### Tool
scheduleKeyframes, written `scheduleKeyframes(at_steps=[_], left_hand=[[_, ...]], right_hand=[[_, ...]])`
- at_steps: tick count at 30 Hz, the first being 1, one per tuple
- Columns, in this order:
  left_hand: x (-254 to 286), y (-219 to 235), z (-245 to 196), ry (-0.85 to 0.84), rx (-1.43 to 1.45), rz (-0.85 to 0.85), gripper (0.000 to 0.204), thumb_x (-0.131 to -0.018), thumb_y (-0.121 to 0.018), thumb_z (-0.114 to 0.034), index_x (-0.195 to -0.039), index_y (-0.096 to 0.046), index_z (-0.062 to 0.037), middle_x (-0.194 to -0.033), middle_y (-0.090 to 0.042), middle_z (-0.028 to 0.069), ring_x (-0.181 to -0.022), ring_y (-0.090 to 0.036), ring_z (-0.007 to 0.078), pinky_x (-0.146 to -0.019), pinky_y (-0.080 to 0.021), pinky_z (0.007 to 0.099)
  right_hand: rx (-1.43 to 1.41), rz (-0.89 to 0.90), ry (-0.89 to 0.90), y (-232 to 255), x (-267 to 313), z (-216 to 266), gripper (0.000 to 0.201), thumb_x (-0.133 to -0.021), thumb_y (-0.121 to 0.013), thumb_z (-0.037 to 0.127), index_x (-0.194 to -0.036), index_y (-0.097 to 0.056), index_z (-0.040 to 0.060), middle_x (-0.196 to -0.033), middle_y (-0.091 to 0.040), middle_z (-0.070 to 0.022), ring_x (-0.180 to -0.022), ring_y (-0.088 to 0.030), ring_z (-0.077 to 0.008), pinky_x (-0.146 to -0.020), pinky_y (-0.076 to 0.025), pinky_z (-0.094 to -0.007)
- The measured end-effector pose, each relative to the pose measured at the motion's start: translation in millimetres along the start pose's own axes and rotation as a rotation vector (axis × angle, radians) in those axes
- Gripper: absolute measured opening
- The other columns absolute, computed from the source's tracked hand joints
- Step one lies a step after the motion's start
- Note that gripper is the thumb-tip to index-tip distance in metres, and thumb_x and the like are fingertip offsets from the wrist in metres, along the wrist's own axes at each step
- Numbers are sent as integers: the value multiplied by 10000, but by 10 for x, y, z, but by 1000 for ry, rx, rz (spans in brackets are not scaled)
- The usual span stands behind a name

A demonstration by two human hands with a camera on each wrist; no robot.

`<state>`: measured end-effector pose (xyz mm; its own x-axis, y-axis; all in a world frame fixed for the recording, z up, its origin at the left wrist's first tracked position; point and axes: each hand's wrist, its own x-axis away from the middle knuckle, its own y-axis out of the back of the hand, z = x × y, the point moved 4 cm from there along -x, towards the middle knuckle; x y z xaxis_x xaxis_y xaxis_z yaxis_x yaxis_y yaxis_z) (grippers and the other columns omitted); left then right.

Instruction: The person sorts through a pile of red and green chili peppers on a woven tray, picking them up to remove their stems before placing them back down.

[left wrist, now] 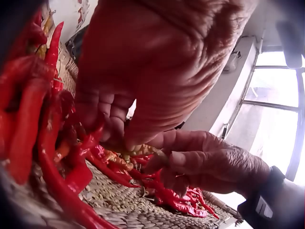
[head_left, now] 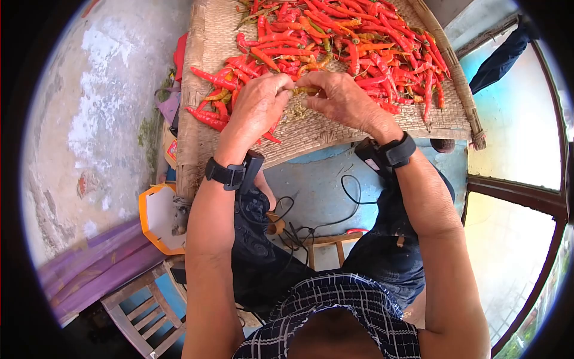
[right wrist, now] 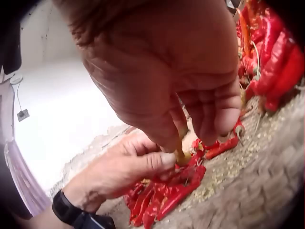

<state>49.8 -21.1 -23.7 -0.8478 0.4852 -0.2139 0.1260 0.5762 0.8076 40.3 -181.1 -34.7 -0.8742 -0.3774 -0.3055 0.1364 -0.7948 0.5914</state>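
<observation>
A yellowish-green chili pepper (left wrist: 144, 150) spans the gap between my two hands, over the near part of a woven mat (head_left: 299, 141). My left hand (head_left: 260, 105) pinches one end of it with thumb and fingers. The other end is between the thumb and fingers of my right hand (head_left: 348, 103), and the fingers partly cover the pepper in every view. Red chili peppers (head_left: 287, 43) lie heaped on the mat just beyond both hands. A smaller group of red peppers (head_left: 209, 119) rests beside my left hand. Pale seeds (right wrist: 209, 183) are scattered on the weave beneath.
The mat has a raised cane rim (head_left: 463, 99) along its right side. Below it are a wooden stool (head_left: 332, 240) and loose black cables (head_left: 293, 230) near the person's legs. An orange-edged box (head_left: 162, 218) and a slatted wooden chair (head_left: 146, 314) stand at left.
</observation>
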Motion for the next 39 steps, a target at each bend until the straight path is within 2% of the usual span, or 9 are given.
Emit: scheduleKeyframes(at_steps=[3, 5, 9, 14, 17, 21, 25, 30, 39], left_hand=[[-19, 22, -16, 17, 70, 23, 156, -810, -598, -53, -957, -591, -1, -760, -600, 127, -706, -600, 233, -660, -476, 329], [-16, 21, 13, 62, 123, 38, 150, -832, -591, -72, -967, -592, -6, -744, -600, 105, -693, -590, 195, -647, -472, 307], [-33, 97, 122, 195, 298, -34, 155, -899, -559, -130, -1002, -593, -20, -753, -592, 27, -684, -542, 81, -618, -453, 237], [-42, 190, 73, 270, 529, -140, 202, -940, -518, -180, -1034, -586, -15, -819, -588, 16, -680, -512, 63, -637, -441, 213], [-51, 192, 100, 299, 564, -148, 221, -954, -498, -206, -1033, -588, -21, -809, -583, 21, -684, -506, 67, -652, -436, 209], [-69, 162, 118, 254, 694, -172, 255, -939, -522, -250, -1006, -598, -16, -779, -600, 24, -646, -526, 64, -602, -436, 209], [-93, 124, 35, 228, 904, -114, 287, -949, -513, -291, -1018, -596, -25, -787, -579, 0, -662, -508, 51, -606, -428, 190], [-108, 57, -72, 206, 1062, -26, 276, -964, -486, -259, -1047, -567, -9, -791, -540, 1, -683, -461, 72, -640, -402, 203], [-92, 74, 30, 205, 758, -164, 213, -937, -529, -235, -1009, -595, -45, -846, -577, 6, -731, -515, 81, -642, -445, 228]], right_hand=[[-47, 25, -20, -67, -27, 9, 188, -791, -641, 108, -958, -641, 23, -788, -637, -179, -762, -636, -335, -690, -497, -410], [32, 39, -25, -61, -46, -21, 199, -846, -631, 105, -1011, -599, -1, -756, -629, -87, -683, -599, -195, -625, -482, -326], [-46, 3, -33, 84, -108, -145, 150, -881, -608, 141, -959, -608, 13, -740, -620, -54, -653, -577, -140, -586, -475, -292], [-562, -486, -201, 691, -140, -295, 234, -925, -550, 252, -829, -615, 49, -697, -609, -7, -606, -510, -55, -533, -434, -230], [-816, -869, -248, 987, -33, -482, 241, -935, -531, 224, -1066, -564, 25, -853, -657, -75, -661, -532, -74, -580, -441, -208], [-785, -870, -332, 934, 34, -541, 291, -937, -518, 206, -1163, -519, 24, -934, -660, -102, -687, -540, -84, -591, -447, -209], [-273, -150, -155, 234, -87, -124, 346, -879, -618, 208, -1153, -573, 2, -842, -654, -87, -717, -607, -174, -663, -504, -303], [-373, 185, -123, -235, -42, 21, 224, -834, -651, 142, -990, -614, -14, -775, -651, -123, -717, -622, -214, -689, -499, -331], [-252, 160, -182, -75, -76, -31, 139, -807, -661, 117, -866, -621, -3, -711, -629, -101, -676, -598, -146, -622, -479, -321]])
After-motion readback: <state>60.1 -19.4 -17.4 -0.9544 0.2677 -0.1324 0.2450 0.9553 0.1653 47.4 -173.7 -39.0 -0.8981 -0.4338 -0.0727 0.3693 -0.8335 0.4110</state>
